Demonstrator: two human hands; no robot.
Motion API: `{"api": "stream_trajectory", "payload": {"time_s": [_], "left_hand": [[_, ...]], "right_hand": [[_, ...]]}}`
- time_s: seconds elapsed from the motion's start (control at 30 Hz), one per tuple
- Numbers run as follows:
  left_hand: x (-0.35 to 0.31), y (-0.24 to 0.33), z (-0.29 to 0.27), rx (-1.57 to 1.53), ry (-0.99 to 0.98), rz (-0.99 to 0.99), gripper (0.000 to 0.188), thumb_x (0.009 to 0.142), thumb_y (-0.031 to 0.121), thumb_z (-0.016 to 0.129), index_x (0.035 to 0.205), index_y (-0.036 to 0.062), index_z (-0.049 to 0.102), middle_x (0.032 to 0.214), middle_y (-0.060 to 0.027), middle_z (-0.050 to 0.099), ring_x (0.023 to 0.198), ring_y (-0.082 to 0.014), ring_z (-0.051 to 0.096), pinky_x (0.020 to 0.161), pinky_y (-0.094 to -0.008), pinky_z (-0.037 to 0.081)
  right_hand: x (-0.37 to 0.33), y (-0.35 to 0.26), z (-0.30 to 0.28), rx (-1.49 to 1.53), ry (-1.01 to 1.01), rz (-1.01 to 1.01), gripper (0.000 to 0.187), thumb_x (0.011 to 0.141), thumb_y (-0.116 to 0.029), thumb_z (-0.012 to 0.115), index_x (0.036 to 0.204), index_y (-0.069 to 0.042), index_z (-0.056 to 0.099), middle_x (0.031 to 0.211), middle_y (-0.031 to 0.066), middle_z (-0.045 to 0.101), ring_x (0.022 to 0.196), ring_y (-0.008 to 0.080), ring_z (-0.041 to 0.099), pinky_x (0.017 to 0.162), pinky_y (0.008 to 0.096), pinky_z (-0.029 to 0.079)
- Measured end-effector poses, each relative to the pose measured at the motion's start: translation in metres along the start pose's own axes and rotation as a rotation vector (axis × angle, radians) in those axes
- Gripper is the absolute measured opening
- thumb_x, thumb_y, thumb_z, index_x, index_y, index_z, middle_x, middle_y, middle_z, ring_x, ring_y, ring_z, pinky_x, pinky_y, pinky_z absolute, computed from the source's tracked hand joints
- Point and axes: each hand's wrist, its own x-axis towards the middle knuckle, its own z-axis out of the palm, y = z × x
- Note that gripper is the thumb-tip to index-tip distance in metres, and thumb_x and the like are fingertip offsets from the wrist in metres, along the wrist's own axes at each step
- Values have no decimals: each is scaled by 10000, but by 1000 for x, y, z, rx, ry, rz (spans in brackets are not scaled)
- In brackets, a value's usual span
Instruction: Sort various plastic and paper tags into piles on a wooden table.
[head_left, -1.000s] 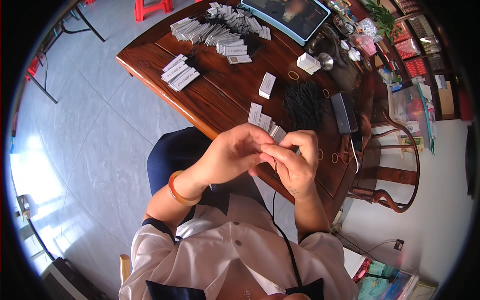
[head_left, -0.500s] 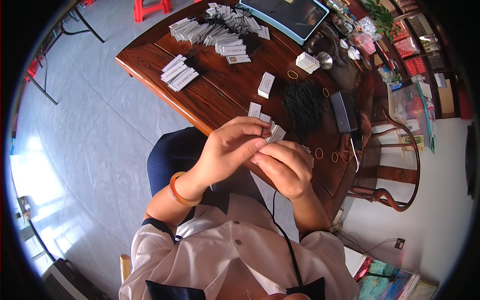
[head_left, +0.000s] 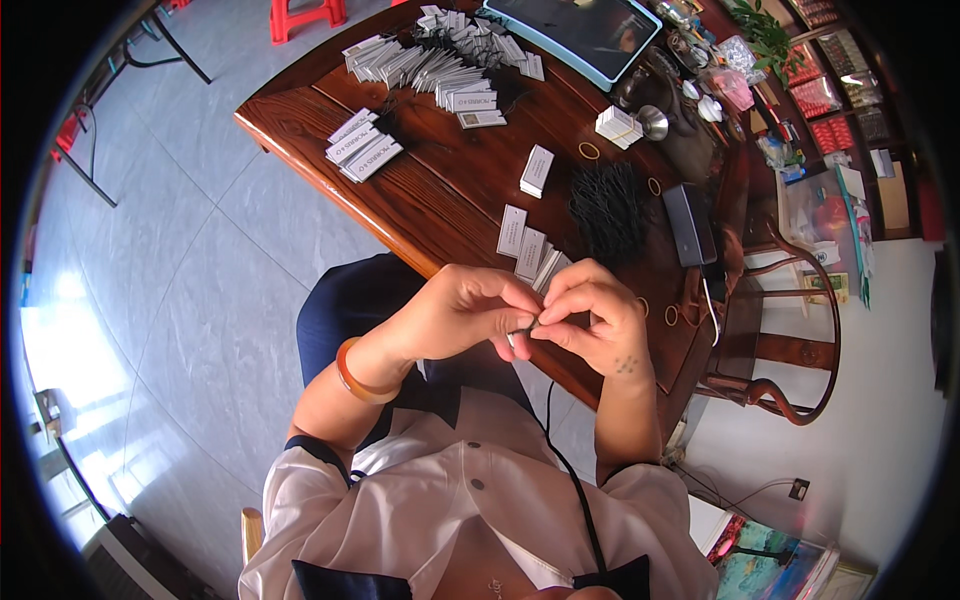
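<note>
In front of my body both hands meet over the table's near edge. My left hand (head_left: 462, 312) is closed, its thumb and fingers pinching a hang tag of which only a small pale edge (head_left: 512, 340) shows. My right hand (head_left: 598, 312) is pinched closed against the left fingertips, on a short dark piece of string (head_left: 531, 325). Fingers hide most of both. Just beyond them, white printed hang tags (head_left: 511, 230) lie fanned on the wood. A bundle of black strings (head_left: 606, 212) rests to their right, and a small tag stack (head_left: 536, 171) lies farther off.
The brown wooden table (head_left: 440, 190) carries a large heap of strung tags (head_left: 425, 72), a smaller tag group (head_left: 362, 148) and a white card stack (head_left: 618, 127). Rubber bands (head_left: 588, 151), a dark grey box (head_left: 688, 224) and a blue-rimmed tray (head_left: 575, 35) lie around. A wooden chair (head_left: 795, 350) stands right.
My right hand has turned and risen, its fingertips now pinching from above. My left hand has dropped slightly, uncovering more of the fanned tags beyond.
</note>
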Motion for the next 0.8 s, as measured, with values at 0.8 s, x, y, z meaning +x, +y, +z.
{"api": "stream_trajectory", "payload": {"time_s": [0.8], "left_hand": [[9,-22,13,-309,200,239,128,917,-37,557,1010,-40,644,1087,-120,631,969,-175,626,856,-299,536]], "right_hand": [[3,-4,17,-432,250,-296,232,680,-15,777,877,-95,686,913,27,616,793,206,576,691,328,459]]}}
